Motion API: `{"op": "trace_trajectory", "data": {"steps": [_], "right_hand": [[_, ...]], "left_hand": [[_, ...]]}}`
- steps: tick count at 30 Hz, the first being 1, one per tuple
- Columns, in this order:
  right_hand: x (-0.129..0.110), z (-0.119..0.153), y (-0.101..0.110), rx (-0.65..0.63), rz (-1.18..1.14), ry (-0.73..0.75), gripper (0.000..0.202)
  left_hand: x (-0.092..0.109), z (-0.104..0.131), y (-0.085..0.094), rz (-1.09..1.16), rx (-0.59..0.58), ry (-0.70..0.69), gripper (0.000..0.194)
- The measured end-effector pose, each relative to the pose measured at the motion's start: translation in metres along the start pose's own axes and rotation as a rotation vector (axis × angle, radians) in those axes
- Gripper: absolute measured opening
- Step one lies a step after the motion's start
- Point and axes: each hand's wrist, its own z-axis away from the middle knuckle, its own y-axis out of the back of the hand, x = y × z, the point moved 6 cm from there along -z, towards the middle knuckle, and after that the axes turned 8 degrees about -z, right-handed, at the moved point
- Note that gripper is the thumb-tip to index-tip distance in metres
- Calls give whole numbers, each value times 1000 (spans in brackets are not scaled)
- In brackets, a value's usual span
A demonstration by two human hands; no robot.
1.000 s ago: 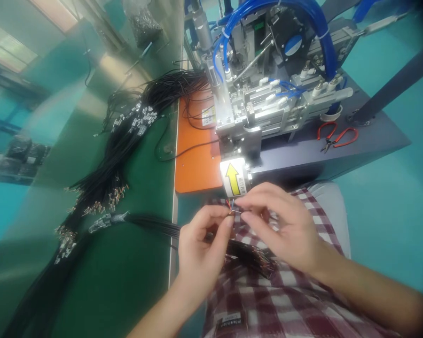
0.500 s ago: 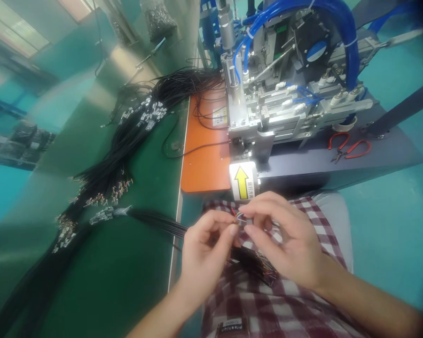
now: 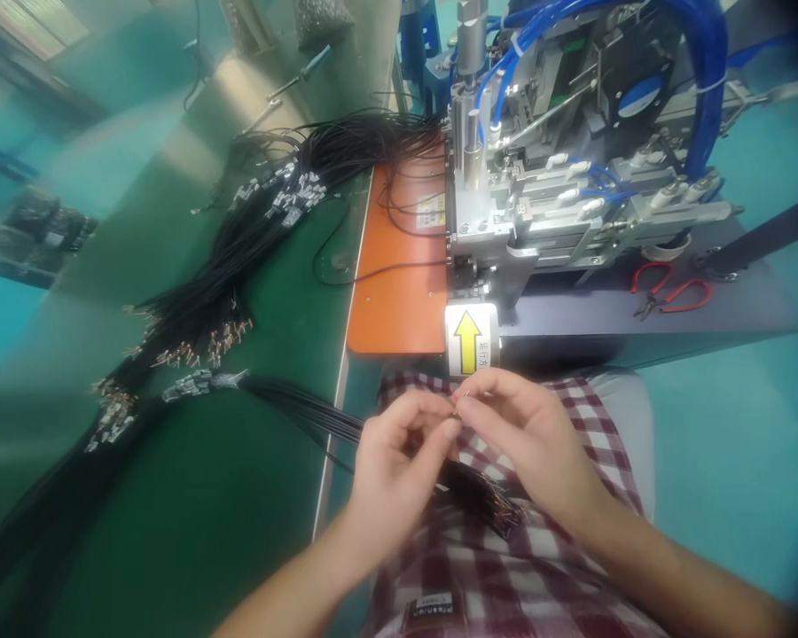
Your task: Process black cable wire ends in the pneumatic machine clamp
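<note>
Above the lap, my left hand [image 3: 399, 461] pinches the end of a cable whose thin coloured wires [image 3: 461, 396] show between both hands. My right hand [image 3: 525, 430] has thumb and forefinger closed on those wire tips, right beside the left fingertips. Most of the held cable is hidden by the fingers. Under my hands a bundle of black cables [image 3: 482, 496] with bare coloured wire ends lies on the checked apron [image 3: 505, 576]. Further black cables [image 3: 299, 408] run from it leftward onto the green table.
On the green table [image 3: 239, 496] lie bundles of black cables [image 3: 219, 275] with silvery connectors. Ahead stands a metal machine [image 3: 538, 213] with blue hoses and an orange plate [image 3: 392, 301]. Red-handled pliers [image 3: 668, 292] rest on its base. A screwdriver-like tool [image 3: 299, 71] lies at the back.
My right thumb and forefinger have closed onto the coloured wires, which showed more openly before. The view has shifted slightly, so the machine appears farther right.
</note>
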Motion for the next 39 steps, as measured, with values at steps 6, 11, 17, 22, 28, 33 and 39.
{"op": "trace_trajectory", "data": {"steps": [6,11,17,22,28,33,39], "right_hand": [[-16,7,0,105,373,537,11],[14,-5,2,13,-14,33,10],[20,-6,4,33,-142,-48,14],[13,-7,-3,27,-64,-56,7],[13,-8,-9,-19,-86,-61,7],[16,-8,-12,-45,-115,-84,7],[14,-11,-16,-34,-140,-90,10]], "left_hand": [[-7,-2,-7,203,-80,142,20],[-9,-4,0,239,-39,154,20],[-8,-6,6,225,1,109,22],[-8,-7,7,196,16,92,25],[-11,-5,8,204,25,96,25],[-11,-5,7,212,10,89,22],[-10,-5,4,184,-16,90,24]]}}
